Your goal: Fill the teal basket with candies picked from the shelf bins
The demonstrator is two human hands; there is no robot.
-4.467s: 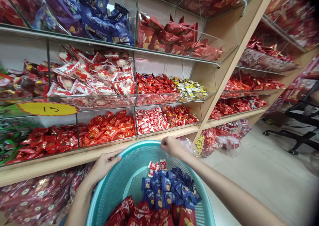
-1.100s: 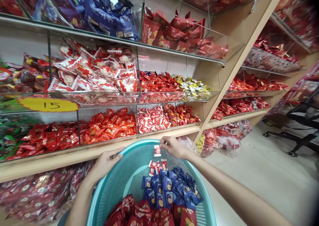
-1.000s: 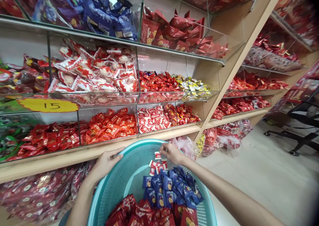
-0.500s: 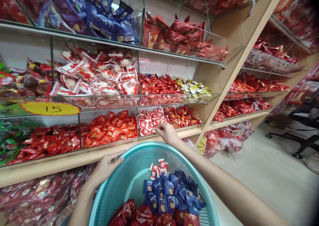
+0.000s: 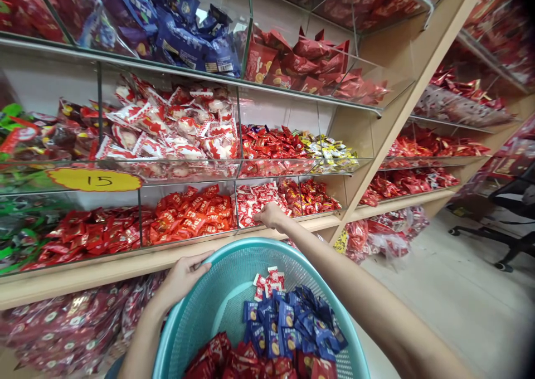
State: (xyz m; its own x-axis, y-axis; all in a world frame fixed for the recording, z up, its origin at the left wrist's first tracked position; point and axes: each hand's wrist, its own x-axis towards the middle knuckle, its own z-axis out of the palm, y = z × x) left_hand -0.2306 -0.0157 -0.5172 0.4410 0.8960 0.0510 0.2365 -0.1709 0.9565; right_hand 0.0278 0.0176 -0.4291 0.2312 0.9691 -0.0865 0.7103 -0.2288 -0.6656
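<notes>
A person grips the rim of a teal mesh basket [image 5: 188, 315] with the left hand [image 5: 184, 278], while the right hand [image 5: 273, 216] reaches beyond the basket's far edge to a bin of red-and-white sweets [image 5: 251, 195]; whether its fingers hold one cannot be seen. At the basket's far side lie a few red-and-white packets [image 5: 272, 281], with blue packets [image 5: 288, 323] and dark red packets [image 5: 244, 362] nearer. Beyond the basket to its left are orange-red packets [image 5: 192, 217] and a yellow tag [image 5: 94, 179] marked "15"; well to its right stands a black wheeled chair [image 5: 512, 248].
</notes>
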